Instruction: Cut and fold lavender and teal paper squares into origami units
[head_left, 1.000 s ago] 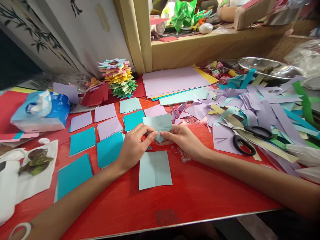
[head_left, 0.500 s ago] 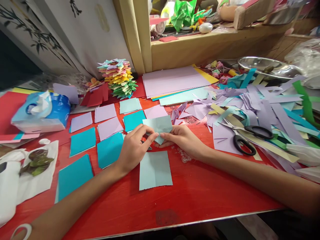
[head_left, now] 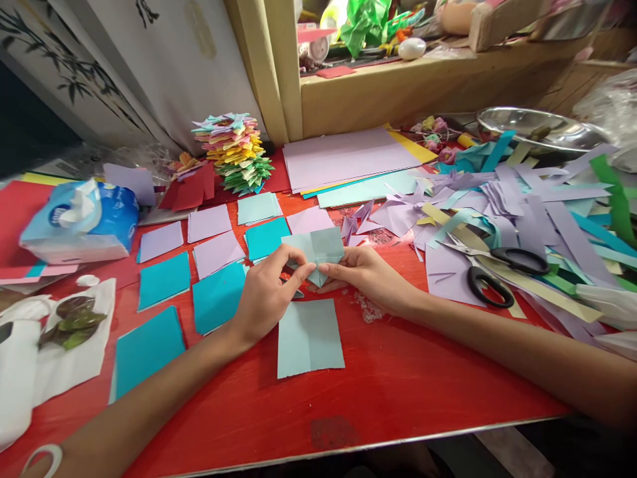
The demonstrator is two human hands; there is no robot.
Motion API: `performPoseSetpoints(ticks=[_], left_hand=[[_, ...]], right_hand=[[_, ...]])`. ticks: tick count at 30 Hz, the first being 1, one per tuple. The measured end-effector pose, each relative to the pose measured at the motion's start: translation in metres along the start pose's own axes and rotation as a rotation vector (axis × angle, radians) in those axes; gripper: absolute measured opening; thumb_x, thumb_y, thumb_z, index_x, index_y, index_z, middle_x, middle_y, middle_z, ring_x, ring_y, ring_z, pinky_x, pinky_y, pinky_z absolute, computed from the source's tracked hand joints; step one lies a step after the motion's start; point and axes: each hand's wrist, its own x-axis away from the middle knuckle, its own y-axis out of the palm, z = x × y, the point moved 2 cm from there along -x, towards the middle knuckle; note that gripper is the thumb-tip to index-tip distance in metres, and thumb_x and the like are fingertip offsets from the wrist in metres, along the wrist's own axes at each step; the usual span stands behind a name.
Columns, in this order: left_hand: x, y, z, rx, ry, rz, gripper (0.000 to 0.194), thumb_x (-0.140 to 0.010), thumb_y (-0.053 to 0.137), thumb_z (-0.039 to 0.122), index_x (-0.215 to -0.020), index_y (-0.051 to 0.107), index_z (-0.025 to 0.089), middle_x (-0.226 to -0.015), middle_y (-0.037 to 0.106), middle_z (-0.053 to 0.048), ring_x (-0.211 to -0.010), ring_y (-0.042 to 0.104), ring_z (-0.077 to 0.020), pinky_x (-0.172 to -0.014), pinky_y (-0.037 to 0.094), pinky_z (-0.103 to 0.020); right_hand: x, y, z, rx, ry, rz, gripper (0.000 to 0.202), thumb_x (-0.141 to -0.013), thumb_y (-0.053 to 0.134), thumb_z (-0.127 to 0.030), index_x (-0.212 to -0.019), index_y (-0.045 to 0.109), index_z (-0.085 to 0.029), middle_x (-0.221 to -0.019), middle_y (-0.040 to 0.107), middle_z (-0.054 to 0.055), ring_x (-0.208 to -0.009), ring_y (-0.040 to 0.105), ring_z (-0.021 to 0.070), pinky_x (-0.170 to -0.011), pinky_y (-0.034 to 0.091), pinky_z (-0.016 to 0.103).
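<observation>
A pale blue-green paper square is pinched between my two hands just above the red table. Its lower corners are folded in to a point at the bottom. My left hand grips the left side with thumb and forefinger. On the other side, my right hand holds it with the thumb on top and fingers beneath. Below my hands lies a second pale paper sheet, flat, with a crease down its middle. A small dark object, partly hidden, shows behind my left thumb.
Teal paper stacks and lilac stacks lie to the left, by a tissue pack. Black-handled scissors rest among paper strips on the right. A layered folded-paper piece and large lilac sheets are at the back.
The view has shifted very slightly. Both hands keep their hold on the folded paper in nearly the same place.
</observation>
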Motion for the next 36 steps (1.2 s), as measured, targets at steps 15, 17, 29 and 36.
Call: performPoseSetpoints(ticks=[15,17,29,36], left_hand=[[-0.001,0.000,-0.005,0.025,0.001,0.044,0.018,-0.080,0.056,0.036,-0.074,0.051,0.020,-0.067,0.056,0.003,-0.058,0.053,-0.0098,-0.055,0.044,-0.021],[-0.002,0.000,-0.007,0.083,-0.017,0.024,0.019,-0.079,0.057,0.037,-0.073,0.051,0.020,-0.065,0.053,0.004,-0.055,0.051,-0.0092,-0.051,0.043,-0.020],[-0.005,0.000,-0.009,0.253,-0.052,-0.058,0.014,-0.085,0.049,0.031,-0.093,0.056,0.022,-0.073,0.060,0.002,-0.067,0.061,-0.0111,-0.063,0.048,-0.021],[-0.006,-0.001,-0.009,0.263,-0.046,-0.047,0.016,-0.086,0.049,0.029,-0.097,0.057,0.023,-0.075,0.061,0.002,-0.070,0.061,-0.0100,-0.065,0.048,-0.020]], right_hand=[[-0.003,0.002,0.000,0.153,0.105,-0.086,0.019,-0.071,0.066,-0.033,-0.067,0.070,-0.015,-0.070,0.070,0.005,-0.064,0.067,0.0139,-0.067,0.057,0.027],[-0.002,0.002,-0.001,0.169,0.118,-0.083,0.021,-0.071,0.066,-0.034,-0.066,0.070,-0.014,-0.069,0.070,0.005,-0.063,0.067,0.0145,-0.065,0.057,0.028],[-0.002,-0.001,0.000,0.101,0.110,-0.042,0.023,-0.072,0.066,-0.035,-0.069,0.065,-0.013,-0.069,0.069,0.006,-0.062,0.067,0.0143,-0.063,0.056,0.027],[-0.001,-0.001,-0.002,0.116,0.077,0.056,0.018,-0.079,0.060,-0.032,-0.075,0.058,-0.015,-0.066,0.067,0.003,-0.060,0.066,0.0112,-0.061,0.055,0.023]])
